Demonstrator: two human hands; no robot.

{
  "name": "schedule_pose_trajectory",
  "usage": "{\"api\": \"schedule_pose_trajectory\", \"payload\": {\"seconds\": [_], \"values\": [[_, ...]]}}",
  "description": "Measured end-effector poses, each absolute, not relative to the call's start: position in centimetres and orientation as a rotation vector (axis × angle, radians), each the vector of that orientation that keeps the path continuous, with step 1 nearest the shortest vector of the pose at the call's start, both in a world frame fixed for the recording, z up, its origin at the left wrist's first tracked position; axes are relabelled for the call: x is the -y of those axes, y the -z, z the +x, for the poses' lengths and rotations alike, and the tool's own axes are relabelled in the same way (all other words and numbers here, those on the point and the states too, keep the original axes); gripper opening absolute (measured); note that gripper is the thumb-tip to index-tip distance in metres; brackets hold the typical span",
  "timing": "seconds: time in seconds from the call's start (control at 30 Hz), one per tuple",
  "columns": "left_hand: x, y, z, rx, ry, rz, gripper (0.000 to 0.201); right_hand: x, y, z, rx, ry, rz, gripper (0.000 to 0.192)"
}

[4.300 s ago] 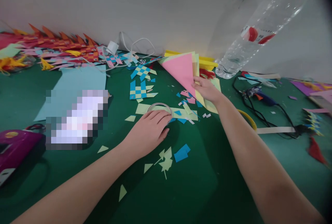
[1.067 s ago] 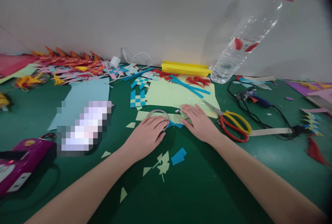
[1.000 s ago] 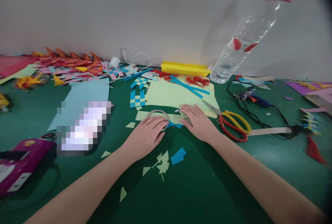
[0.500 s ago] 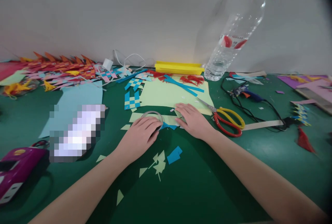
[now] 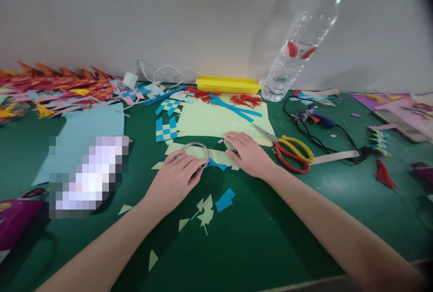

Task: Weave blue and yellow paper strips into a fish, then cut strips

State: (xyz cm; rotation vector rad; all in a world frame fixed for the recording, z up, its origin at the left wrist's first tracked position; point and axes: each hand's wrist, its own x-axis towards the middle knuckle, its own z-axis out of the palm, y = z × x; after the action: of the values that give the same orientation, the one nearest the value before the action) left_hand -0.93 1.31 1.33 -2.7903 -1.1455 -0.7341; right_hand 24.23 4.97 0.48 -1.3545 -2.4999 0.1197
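Green table (image 5: 270, 247) carries everything; positions below are given relative to the tape roll.

Pale green paper sheet (image 5: 216, 120) lies flat just behind the tape roll, blue strips (image 5: 233, 106) crossed on its far part. Light blue sheet (image 5: 81, 134) well to the left of the roll. Clear water bottle (image 5: 297, 44) stands far behind and right of it, against the wall. Red-and-yellow scissors (image 5: 291, 150) lie right of the roll, blades closed, just beyond the right hand.

Left hand (image 5: 174, 179) rests palm down, fingers laid over the near edge of the tape roll (image 5: 195, 150); touching it, not clenched round it. Right hand (image 5: 248, 154) just right of the roll, flat and unclenched, pressing on a pale green strip (image 5: 216, 156) that runs under the roll.

Woven blue-and-green piece (image 5: 165, 129) just left-behind the roll. Blue scrap (image 5: 225, 199) and pale green offcuts (image 5: 204, 211) lie in front of it.
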Motion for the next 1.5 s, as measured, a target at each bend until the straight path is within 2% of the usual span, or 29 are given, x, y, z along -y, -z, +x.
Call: {"api": "schedule_pose_trajectory", "payload": {"seconds": [0.33,0.53,0.8,0.93,1.07,1.5], "values": [[-1.2,-2.0,-0.8,1.095,0.923,-2.653,0.015,-4.8,-0.5,24.2,2.46,-0.13,-1.369,0.041],[-1.3,-1.7,-0.7,1.137,0.889,-2.601,0.017,-4.8,-0.6,24.3,2.429,-0.105,-1.332,0.037],[-1.6,-1.1,-1.0,1.212,0.824,-2.558,0.015,-3.9,-1.5,24.0,2.522,0.023,-0.777,0.021],[-1.6,-1.0,-0.9,1.254,0.809,-2.559,0.019,-3.6,-1.6,23.7,2.574,0.019,-0.643,0.023],[-1.5,-1.1,-0.9,1.244,0.811,-2.577,0.02,-3.6,-1.5,23.6,2.642,-0.049,-0.64,0.026],[-1.9,-0.8,-0.7,1.199,0.785,-2.711,0.017,-3.8,-1.1,23.5,2.521,-0.061,-0.665,0.017]]}}
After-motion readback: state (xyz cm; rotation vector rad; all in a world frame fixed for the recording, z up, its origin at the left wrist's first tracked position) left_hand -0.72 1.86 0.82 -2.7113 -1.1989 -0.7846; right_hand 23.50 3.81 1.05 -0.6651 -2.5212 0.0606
